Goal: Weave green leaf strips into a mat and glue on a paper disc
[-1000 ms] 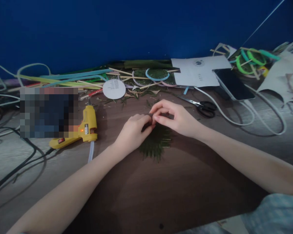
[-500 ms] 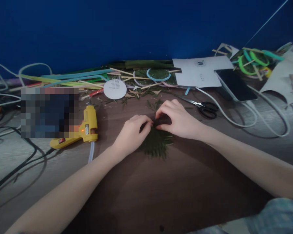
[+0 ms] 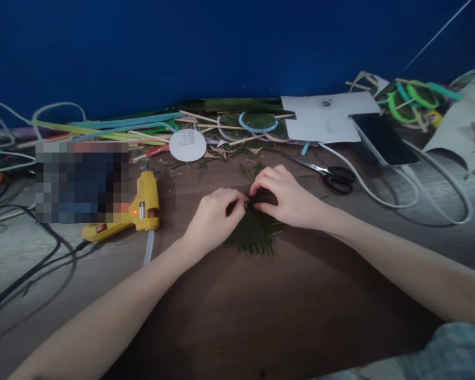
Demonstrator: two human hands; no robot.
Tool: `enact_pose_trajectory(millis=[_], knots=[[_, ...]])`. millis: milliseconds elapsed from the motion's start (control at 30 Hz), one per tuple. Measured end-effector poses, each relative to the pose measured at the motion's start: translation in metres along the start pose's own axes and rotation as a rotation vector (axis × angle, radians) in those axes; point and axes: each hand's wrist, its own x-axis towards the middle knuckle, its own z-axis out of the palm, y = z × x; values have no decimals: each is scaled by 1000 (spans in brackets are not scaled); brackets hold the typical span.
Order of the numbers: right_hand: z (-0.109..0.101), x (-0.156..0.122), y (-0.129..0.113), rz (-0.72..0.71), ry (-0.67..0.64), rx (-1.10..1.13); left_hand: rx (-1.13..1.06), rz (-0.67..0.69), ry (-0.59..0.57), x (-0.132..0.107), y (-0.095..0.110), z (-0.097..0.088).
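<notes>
A fan of dark green leaf strips (image 3: 255, 235) lies on the brown table (image 3: 285, 306), spreading toward me. My left hand (image 3: 214, 217) rests on its left side, fingers curled and pinched at the top of the fan. My right hand (image 3: 287, 196) meets it from the right, fingertips pressed together on the same top end of the leaf fan. Both hands touch each other there. What lies under the fingertips is hidden.
A yellow glue gun (image 3: 132, 211) lies left of my hands, its lamp lit. Black scissors (image 3: 332, 177) and a phone (image 3: 383, 140) on white paper (image 3: 320, 119) sit at the right. Coloured strips, sticks, a white disc (image 3: 187, 145) and rings lie at the back; cables cross both sides.
My right hand has come down from a raised pinch onto the top of the leaf fan. The fan has shifted slightly right. My left hand barely moved.
</notes>
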Motion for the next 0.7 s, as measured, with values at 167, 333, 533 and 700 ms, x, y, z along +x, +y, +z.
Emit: enact_pose_trajectory(millis=[167, 333, 533, 700], knots=[[0, 0, 0, 1, -14, 16, -14, -13, -3, 0, 0, 1], [-1, -1, -1, -42, 2, 50, -21, -20, 0, 0, 1, 0], [0, -2, 0, -80, 31, 65, -11, -25, -1, 0, 1, 0], [-1, -2, 0, -92, 49, 81, -20, -17, -1, 0, 1, 0]])
